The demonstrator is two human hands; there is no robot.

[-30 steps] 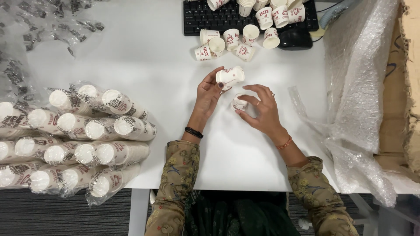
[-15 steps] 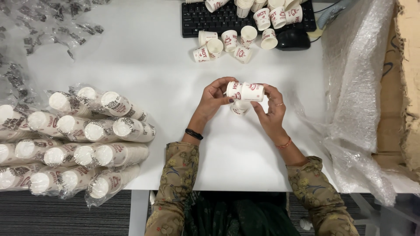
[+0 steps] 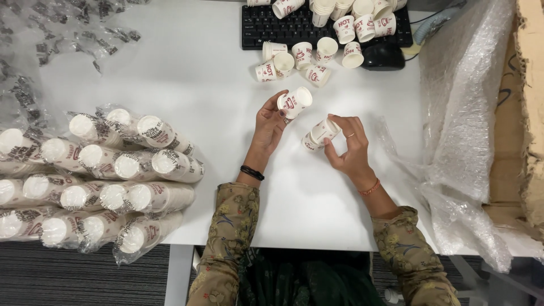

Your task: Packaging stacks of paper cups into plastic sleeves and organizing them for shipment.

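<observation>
Head view, one person seated at the near edge of a white desk (image 3: 187,73).

Left hand (image 3: 271,126): fingers closed round a single small white paper cup (image 3: 294,102) with red print, held tilted above the desk middle, its open mouth turned up and to the right.

Right hand (image 3: 350,148): fingers curled round a short nested stack of the same cups (image 3: 319,135), lying slantwise, lower end touching or just over the desk; contact could not be told. The two hands were near one another but apart.

At the far edge, a black keyboard (image 3: 266,25) carried a heap of loose cups (image 3: 351,17); a further cluster of loose cups (image 3: 294,59) lay just in front of it. A black mouse (image 3: 383,55) sat beside that cluster.

Along the left edge lay long sleeves of stacked cups (image 3: 102,181) wrapped in clear plastic with dark print, side by side in rows. Empty clear wrappers (image 3: 62,34) with dark print were scattered at the far left corner.

Along the right edge lay bubble wrap (image 3: 464,113) against a brown cardboard box (image 3: 524,102).
</observation>
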